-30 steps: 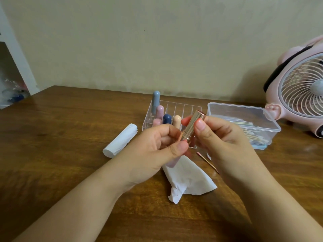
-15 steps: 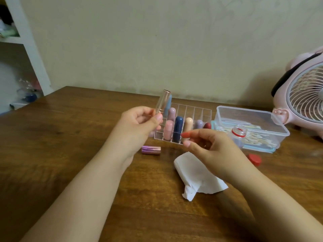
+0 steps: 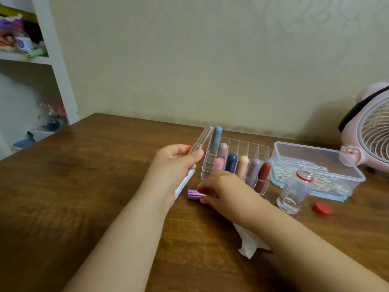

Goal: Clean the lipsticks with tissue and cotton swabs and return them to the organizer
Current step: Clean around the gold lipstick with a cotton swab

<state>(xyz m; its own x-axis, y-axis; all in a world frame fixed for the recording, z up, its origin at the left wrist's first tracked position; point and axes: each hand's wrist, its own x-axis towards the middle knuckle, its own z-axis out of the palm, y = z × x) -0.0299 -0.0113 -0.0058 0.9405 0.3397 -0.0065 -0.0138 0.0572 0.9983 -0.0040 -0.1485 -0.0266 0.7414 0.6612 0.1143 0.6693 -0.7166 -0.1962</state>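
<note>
the left hand (image 3: 177, 160) holds a rose-gold lipstick tube (image 3: 201, 139) tilted up, beside the clear organizer (image 3: 235, 163). the right hand (image 3: 223, 190) pinches a purple cap (image 3: 194, 194) lying on the wooden table (image 3: 84, 186).

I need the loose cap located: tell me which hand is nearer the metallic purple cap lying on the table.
Right. The right hand is on the purple cap, fingertips pinching it on the table. The left hand is raised above and behind it, holding the rose-gold lipstick tube.
</note>
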